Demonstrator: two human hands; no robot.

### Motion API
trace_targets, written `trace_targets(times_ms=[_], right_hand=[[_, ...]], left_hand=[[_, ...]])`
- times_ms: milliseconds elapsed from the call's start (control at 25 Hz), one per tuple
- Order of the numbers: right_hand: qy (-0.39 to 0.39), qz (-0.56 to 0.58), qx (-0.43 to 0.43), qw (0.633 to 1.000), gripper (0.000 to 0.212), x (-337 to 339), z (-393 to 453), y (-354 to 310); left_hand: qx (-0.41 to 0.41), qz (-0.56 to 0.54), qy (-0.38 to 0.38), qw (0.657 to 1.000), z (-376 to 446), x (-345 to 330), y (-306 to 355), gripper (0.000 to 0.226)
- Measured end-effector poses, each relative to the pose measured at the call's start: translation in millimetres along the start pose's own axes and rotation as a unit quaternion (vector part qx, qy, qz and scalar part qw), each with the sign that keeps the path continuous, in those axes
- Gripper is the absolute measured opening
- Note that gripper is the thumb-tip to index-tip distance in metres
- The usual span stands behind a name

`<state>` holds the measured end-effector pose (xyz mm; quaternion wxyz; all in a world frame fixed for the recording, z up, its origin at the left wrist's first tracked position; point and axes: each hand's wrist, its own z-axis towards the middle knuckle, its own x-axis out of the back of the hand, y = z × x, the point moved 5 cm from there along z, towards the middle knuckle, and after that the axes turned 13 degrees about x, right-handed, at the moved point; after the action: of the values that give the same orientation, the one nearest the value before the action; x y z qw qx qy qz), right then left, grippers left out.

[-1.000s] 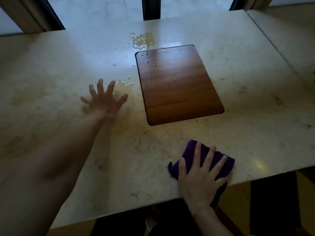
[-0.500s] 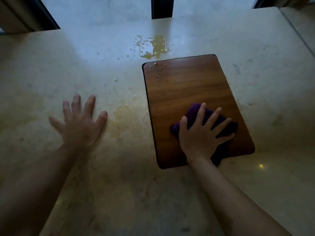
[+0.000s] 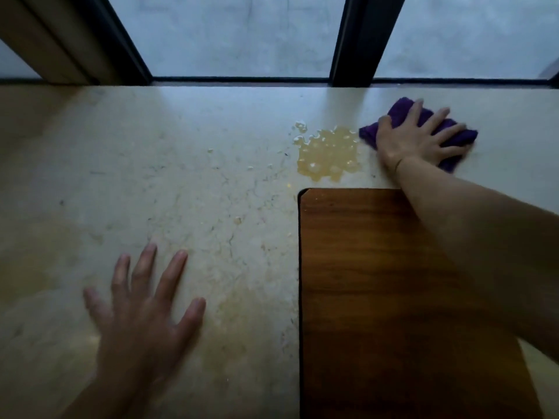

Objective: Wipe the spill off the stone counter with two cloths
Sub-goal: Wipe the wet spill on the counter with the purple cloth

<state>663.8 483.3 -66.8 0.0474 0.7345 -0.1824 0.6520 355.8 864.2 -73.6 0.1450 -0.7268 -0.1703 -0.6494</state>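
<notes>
A yellowish puddle, the spill (image 3: 328, 154), lies on the pale stone counter (image 3: 181, 182) just beyond the far left corner of a wooden board. Small droplets trail to its left. My right hand (image 3: 414, 137) presses flat on a folded purple cloth (image 3: 453, 136) right beside the puddle, on its right, near the window sill. My left hand (image 3: 145, 303) rests flat on the counter at the near left, fingers spread, nothing under it. A faint yellowish smear (image 3: 242, 300) shows between that hand and the board. Only one cloth is in view.
A brown wooden board (image 3: 378, 297) lies on the counter's right half; my right forearm crosses over it. Dark window frames (image 3: 354, 40) and glass rise directly behind the counter's back edge.
My right hand has slid the purple cloth off the wooden board, away from me, to the counter beside the puddle. The view has moved closer to the window. My left hand stays flat.
</notes>
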Motion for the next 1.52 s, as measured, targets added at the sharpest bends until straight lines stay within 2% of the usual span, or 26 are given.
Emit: trace_targets(times_ms=[120, 200, 280, 440, 560, 760, 920, 1040, 1160, 1320, 1400, 1520], right_hand=[[-0.033, -0.022, 0.153, 0.987, 0.066, 7.1, 51.1, -23.9], [-0.051, -0.028, 0.302, 0.951, 0.059, 2.3, 55.4, -53.4], [-0.065, -0.037, 0.384, 0.92, 0.056, 0.8, 44.4, -71.3], [-0.079, -0.06, 0.45, 0.887, 0.056, -2.4, -6.2, -65.9], [-0.098, -0.048, 0.481, 0.87, 0.056, -9.4, -74.2, -48.4], [-0.103, -0.065, 0.473, 0.873, 0.059, -22.5, -215.0, 13.5], [-0.076, -0.065, 0.411, 0.906, 0.061, -33.8, -362.6, 75.7], [-0.096, -0.046, 0.29, 0.951, 0.065, -42.4, -469.7, 127.5], [-0.09, -0.031, 0.177, 0.98, 0.066, -46.1, -553.4, 158.0], [-0.067, 0.012, -0.005, 0.998, 0.065, -64.7, -629.3, 136.8], [-0.046, 0.049, -0.107, 0.992, 0.063, -73.6, -642.6, 104.0], [-0.061, 0.049, -0.176, 0.981, 0.068, -81.7, -635.5, 55.5]], left_hand=[[-0.014, -0.002, 0.014, 1.0, 1.2, 1.9, 2.3, 0.076], [-0.014, -0.001, 0.01, 1.0, 1.7, 0.8, -0.3, 0.076], [-0.018, 0.001, 0.011, 1.0, 0.5, -0.1, 0.2, 0.075], [-0.01, -0.01, 0.003, 1.0, 1.1, 3.3, -0.2, 0.073], [-0.008, -0.003, -0.01, 1.0, 2.4, 1.9, -2.6, 0.075], [-0.007, -0.018, 0.001, 1.0, 0.1, 2.2, -3.0, 0.076], [-0.032, -0.029, 0.01, 0.999, -2.1, 2.6, -4.2, 0.073], [-0.046, -0.036, 0.007, 0.998, -7.6, 3.6, -3.5, 0.074], [-0.061, -0.043, -0.004, 0.997, -7.5, 2.1, -4.2, 0.075], [-0.048, -0.044, 0.004, 0.998, -4.3, 3.2, -5.2, 0.076], [-0.048, -0.044, 0.008, 0.998, -4.5, 5.3, -4.0, 0.075], [-0.056, -0.049, -0.002, 0.997, -6.4, 8.2, -5.5, 0.075]])
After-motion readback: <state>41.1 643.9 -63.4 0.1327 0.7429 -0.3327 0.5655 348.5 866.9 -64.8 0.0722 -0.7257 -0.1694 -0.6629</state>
